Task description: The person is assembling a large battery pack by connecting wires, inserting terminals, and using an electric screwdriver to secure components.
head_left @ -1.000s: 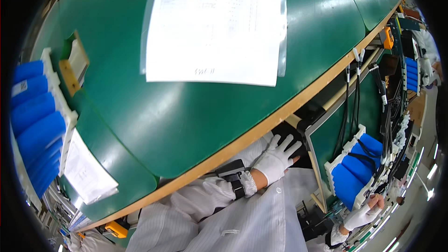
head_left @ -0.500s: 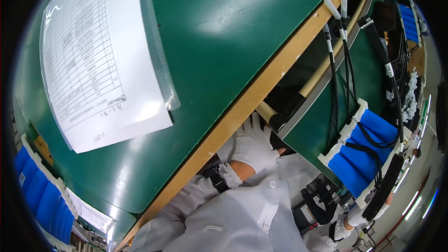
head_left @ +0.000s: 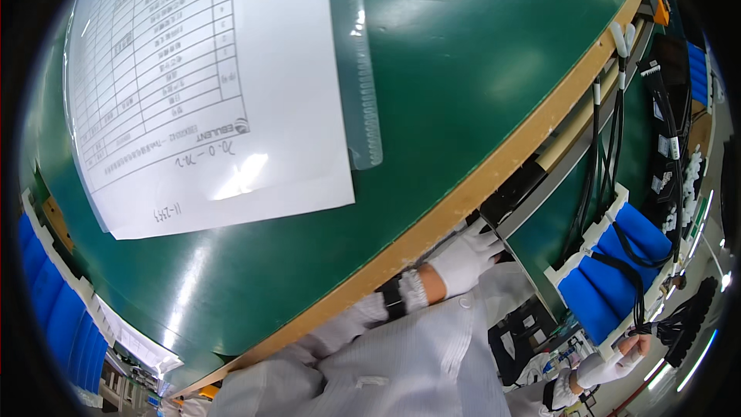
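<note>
While the left hand (head_left: 461, 264) lies just below the wooden edge (head_left: 432, 232) of the green surface (head_left: 440, 93), its gloved fingers are spread and straight, holding nothing that shows; whether their tips touch the dark frame corner (head_left: 512, 199) beside them, I cannot tell. At the lower right the right hand (head_left: 606, 367), gloved but with bare fingertips, has its fingers curled in on a black cable bundle (head_left: 691, 324), which fans out beyond them into a thick, bristly end. Just above that hand sits the blue battery pack (head_left: 610, 274) — a row of blue cells between cream end frames — on a second green surface (head_left: 540, 224), with black cables looping over its cells. Behind it, thin black leads with white caps (head_left: 620, 38) hang by the wooden edge. Across the first surface lies a printed sheet (head_left: 285, 177) in a clear sleeve (head_left: 363, 108); at far left stand another blue pack (head_left: 65, 320) and, beside it, some white papers (head_left: 139, 344).
</note>
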Demonstrator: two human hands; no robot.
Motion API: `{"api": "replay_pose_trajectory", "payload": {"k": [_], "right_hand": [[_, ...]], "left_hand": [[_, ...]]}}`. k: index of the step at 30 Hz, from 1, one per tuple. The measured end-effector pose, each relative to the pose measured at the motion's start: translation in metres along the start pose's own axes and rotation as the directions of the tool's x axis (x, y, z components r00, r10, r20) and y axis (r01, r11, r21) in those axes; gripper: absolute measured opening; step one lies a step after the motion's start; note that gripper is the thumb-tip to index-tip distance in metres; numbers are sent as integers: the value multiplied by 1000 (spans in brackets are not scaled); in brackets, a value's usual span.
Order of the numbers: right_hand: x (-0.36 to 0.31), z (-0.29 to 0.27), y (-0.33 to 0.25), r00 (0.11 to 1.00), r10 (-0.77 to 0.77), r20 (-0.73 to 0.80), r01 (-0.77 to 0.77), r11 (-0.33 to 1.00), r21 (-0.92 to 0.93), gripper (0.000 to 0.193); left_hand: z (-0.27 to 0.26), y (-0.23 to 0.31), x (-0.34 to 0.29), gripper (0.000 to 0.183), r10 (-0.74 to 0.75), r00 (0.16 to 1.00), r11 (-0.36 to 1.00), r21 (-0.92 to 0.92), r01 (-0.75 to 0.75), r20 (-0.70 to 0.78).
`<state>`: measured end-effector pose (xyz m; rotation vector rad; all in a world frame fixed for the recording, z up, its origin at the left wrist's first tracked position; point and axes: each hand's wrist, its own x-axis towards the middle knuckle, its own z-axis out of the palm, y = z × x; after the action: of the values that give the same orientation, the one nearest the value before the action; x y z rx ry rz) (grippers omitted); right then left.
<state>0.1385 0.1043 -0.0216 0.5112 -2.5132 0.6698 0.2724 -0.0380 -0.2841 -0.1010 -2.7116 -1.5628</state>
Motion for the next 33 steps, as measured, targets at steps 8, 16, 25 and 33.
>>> {"api": "replay_pose_trajectory", "payload": {"k": [8, 16, 25, 33], "right_hand": [[-1, 3, -6, 990, -67, 122, 58, 995, 78, 22], [9, -14, 12, 990, -135, 40, 140, 956, -258, 23], [3, 12, -6, 995, 45, 88, -65, 969, 239, 15], [9, 9, 0, 964, 26, 266, -111, 943, 312, 7]], "left_hand": [[-24, 2, 33, 44, -218, 963, 974, -23, 224, 161], [-88, 24, 15, 56, -441, 864, 894, 33, 447, 245], [-91, -25, -69, 111, -581, 800, 807, 235, 542, 150], [-110, 7, -86, 85, -523, 849, 841, 214, 498, 79]]}}
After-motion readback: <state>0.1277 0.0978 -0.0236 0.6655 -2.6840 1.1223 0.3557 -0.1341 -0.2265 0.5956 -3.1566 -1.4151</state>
